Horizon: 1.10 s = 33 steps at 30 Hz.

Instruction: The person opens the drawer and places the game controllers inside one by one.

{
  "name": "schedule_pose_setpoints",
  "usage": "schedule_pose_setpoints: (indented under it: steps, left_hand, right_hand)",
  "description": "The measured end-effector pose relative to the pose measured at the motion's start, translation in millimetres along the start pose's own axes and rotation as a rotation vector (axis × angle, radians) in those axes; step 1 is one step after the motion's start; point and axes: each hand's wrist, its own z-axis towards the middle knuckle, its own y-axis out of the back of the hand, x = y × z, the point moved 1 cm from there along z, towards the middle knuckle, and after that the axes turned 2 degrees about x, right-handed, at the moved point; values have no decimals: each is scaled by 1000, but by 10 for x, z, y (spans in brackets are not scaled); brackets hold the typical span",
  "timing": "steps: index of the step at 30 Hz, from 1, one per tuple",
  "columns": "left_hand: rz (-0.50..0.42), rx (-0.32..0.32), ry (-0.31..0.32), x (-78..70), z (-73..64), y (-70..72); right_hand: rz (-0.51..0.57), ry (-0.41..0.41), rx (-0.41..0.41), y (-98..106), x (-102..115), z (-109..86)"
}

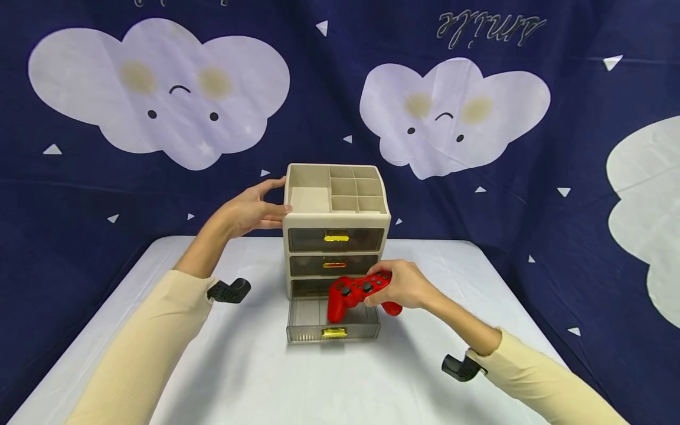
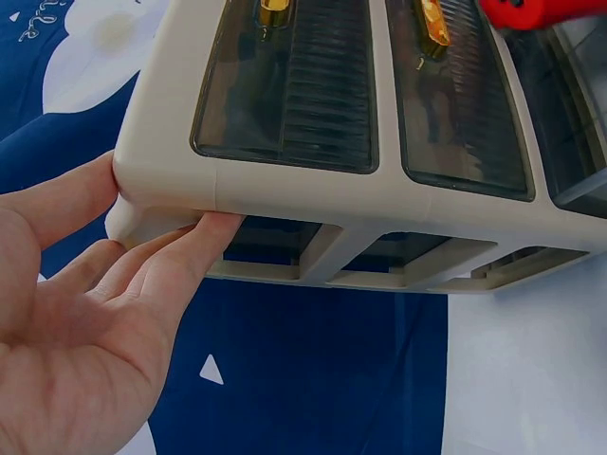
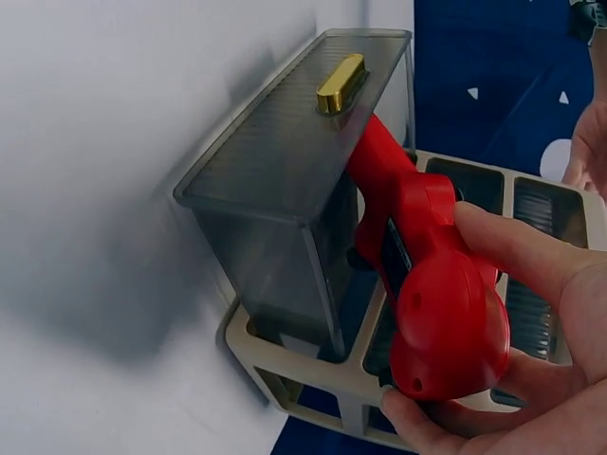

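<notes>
A red game controller [image 1: 350, 295] is held by its right side in my right hand [image 1: 406, 286], over the pulled-out bottom drawer [image 1: 334, 333] of a beige desktop organizer [image 1: 336, 221]. In the right wrist view, thumb and fingers grip the controller [image 3: 446, 313], and its far handle dips behind the drawer's front panel [image 3: 285, 133]. My left hand [image 1: 249, 209] rests against the organizer's upper left side. From the left wrist view, the left hand's [image 2: 114, 313] extended fingers touch the top corner and side frame.
Two smoky drawers, the top one [image 1: 313, 239] and the middle one [image 1: 305, 265], are closed, with gold handles. Divided compartments [image 1: 356, 186] form the organizer's top. It stands on a white-covered table [image 1: 239, 366] before a dark blue cloud-print curtain [image 1: 324, 88].
</notes>
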Motion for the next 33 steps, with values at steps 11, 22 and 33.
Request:
schedule_pose_setpoints:
  steps: [11, 22, 33]
  left_hand:
    - [13, -6, -6, -6, -10, 9]
    - [12, 4, -11, 10, -10, 4]
    - [7, 3, -12, 18, -4, 6]
  right_hand:
    - [28, -6, 1, -193, 50, 104]
    - [37, 33, -23, -409, 122, 179]
    - [34, 37, 6, -553, 131, 259]
